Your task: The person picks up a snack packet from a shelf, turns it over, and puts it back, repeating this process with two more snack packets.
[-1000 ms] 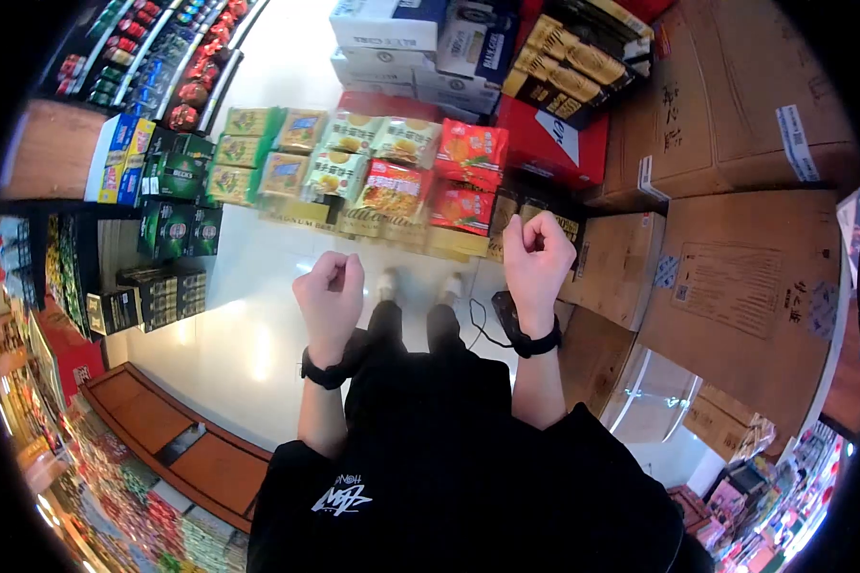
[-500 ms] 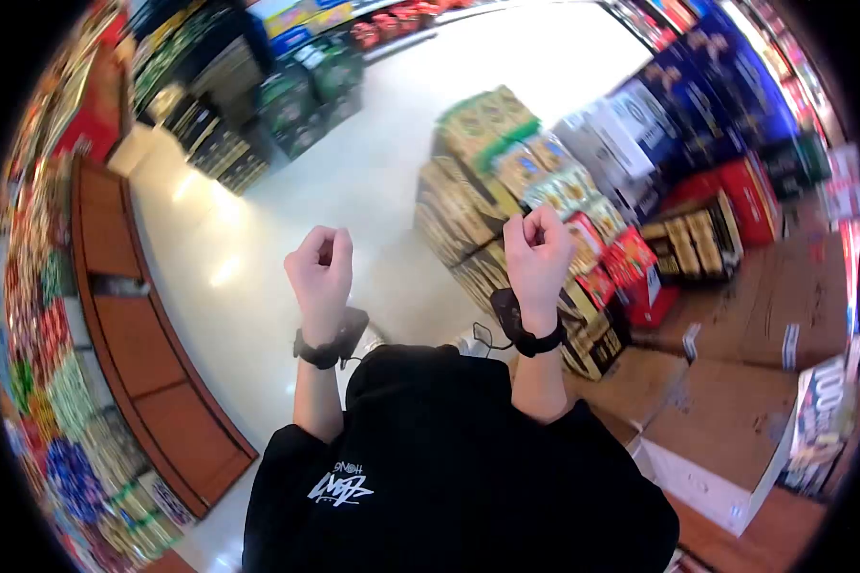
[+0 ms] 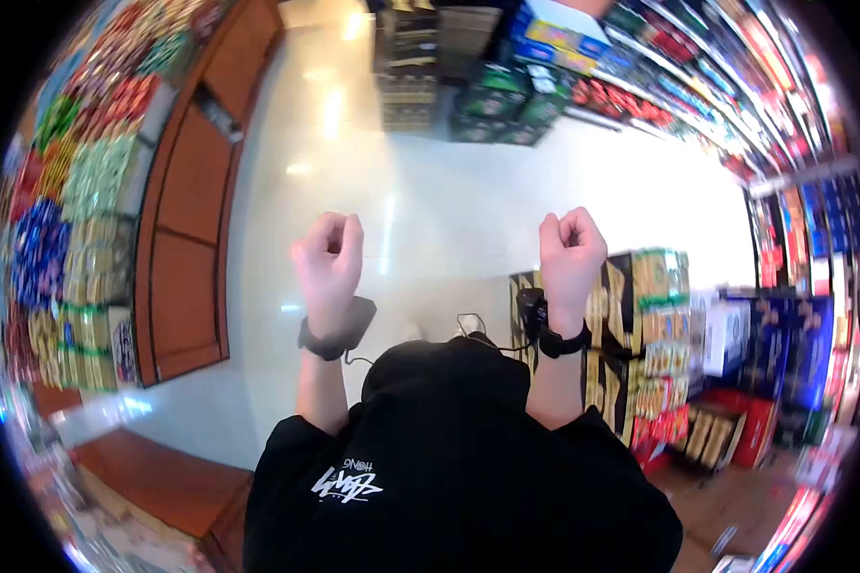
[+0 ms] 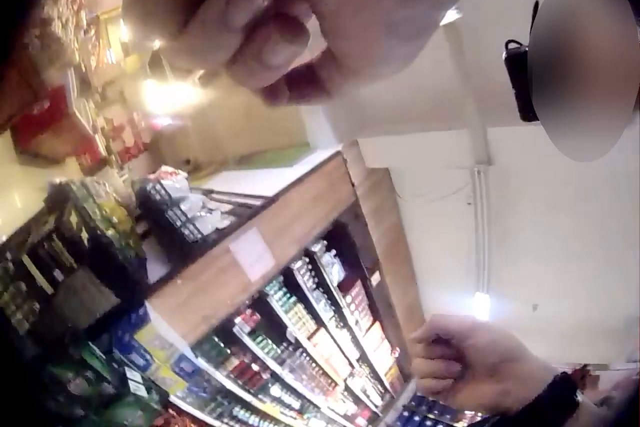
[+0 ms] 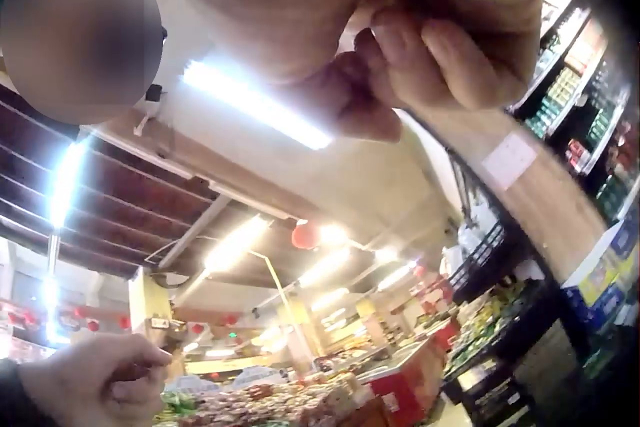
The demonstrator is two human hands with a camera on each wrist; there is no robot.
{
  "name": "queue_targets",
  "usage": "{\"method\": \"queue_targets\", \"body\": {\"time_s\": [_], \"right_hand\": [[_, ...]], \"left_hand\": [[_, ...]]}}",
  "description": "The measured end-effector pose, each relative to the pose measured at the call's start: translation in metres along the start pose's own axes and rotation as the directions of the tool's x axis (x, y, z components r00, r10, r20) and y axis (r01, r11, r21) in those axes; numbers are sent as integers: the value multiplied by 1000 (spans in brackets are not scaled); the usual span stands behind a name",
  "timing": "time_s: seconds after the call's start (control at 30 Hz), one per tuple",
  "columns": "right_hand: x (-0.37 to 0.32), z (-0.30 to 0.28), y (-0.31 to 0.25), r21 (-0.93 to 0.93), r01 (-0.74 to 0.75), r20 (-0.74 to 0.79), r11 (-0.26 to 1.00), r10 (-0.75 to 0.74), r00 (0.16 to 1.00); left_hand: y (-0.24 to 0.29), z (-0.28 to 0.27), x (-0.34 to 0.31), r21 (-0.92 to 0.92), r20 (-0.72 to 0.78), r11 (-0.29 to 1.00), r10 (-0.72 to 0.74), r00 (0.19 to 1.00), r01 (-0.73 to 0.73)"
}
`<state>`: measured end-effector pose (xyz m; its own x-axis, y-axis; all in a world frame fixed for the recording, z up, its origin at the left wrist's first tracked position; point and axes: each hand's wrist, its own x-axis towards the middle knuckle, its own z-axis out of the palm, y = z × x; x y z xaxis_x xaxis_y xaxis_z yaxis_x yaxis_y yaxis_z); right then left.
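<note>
My left hand (image 3: 330,260) is held out in front of my body over the tiled floor, fingers curled into a fist around nothing. To its right, at about the same height, my right hand (image 3: 573,250) is curled the same way, also without anything in it. Both wrists wear black straps with a small dark device. In the left wrist view the curled fingertips (image 4: 265,37) of the left hand show up close. The right wrist view shows bent fingers (image 5: 430,52) of the right hand pressed toward the palm. Neither hand touches any goods.
A brown wooden display counter (image 3: 186,248) piled with packaged goods runs along the left. Stacked cartons with noodle packs (image 3: 667,349) stand beside my right forearm. Green beer cases (image 3: 502,100) and shelves of cans (image 3: 678,67) line the far side. Pale floor (image 3: 430,191) lies between.
The view has turned left: the noodle packs and cartons moved from ahead to my right, and the wooden counter came up on the left. Both hands stay curled in nearly the same pose.
</note>
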<state>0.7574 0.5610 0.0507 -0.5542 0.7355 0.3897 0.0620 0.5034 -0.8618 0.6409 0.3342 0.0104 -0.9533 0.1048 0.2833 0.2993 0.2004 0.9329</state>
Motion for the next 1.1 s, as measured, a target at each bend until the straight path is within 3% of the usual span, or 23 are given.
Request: {"method": "queue_targets", "body": {"time_s": [0.2, 0.37, 0.57, 0.73, 1.1], "right_hand": [[34, 104, -29, 157, 38, 212, 987, -72, 975], [65, 171, -35, 265, 83, 318, 961, -169, 933], [119, 268, -54, 345, 0, 457, 939, -168, 873], [157, 343, -69, 406, 18, 523, 914, -249, 815], [172, 504, -116, 442, -10, 683, 897, -329, 652]], "left_hand": [[-23, -62, 27, 67, -235, 993, -79, 969, 97], [-35, -77, 56, 59, -385, 987, -117, 916, 151], [-44, -90, 122, 110, -493, 974, -118, 862, 197], [-58, -100, 177, 88, -576, 965, -153, 803, 247], [-102, -155, 254, 39, -725, 933, -219, 653, 357]]}}
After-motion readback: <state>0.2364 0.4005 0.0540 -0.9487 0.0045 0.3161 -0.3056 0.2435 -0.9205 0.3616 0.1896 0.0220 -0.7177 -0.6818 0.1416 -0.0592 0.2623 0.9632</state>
